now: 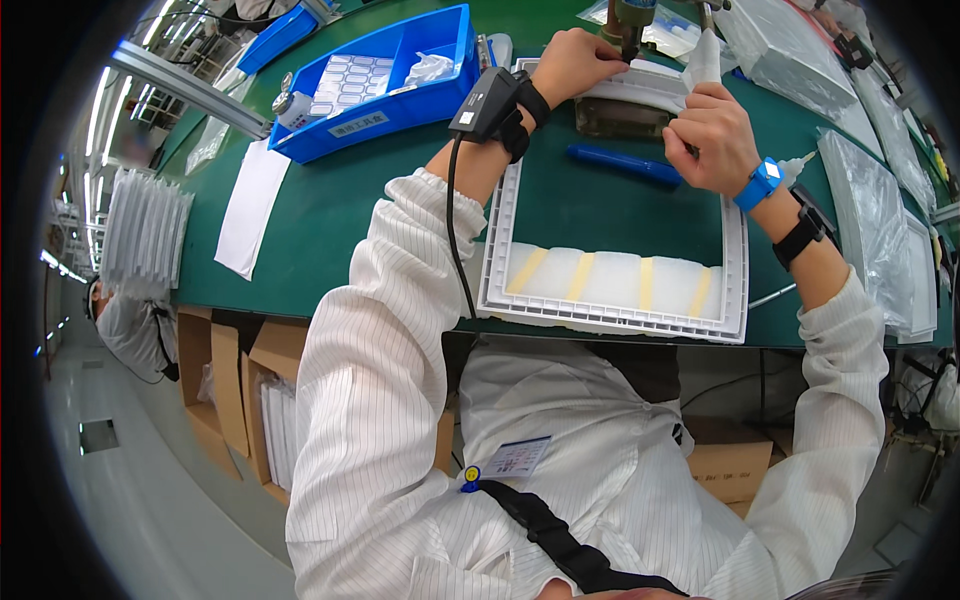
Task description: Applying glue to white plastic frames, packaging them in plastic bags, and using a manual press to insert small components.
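A worker's left hand (570, 62) presses flat, grip open, on the far edge of a white plastic frame (610, 312) lying across the green table (350, 210). The right hand (712, 135), grip closed, pinches that same edge beside a hanging screwdriver (630, 25).

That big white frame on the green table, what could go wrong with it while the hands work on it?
The white frame reaches the table's near edge, so a push might slide it off. The left hand lies right by the hanging tool, so fingers could get nipped. The blue pen-like tool lies loose by the right hand and might get knocked away.
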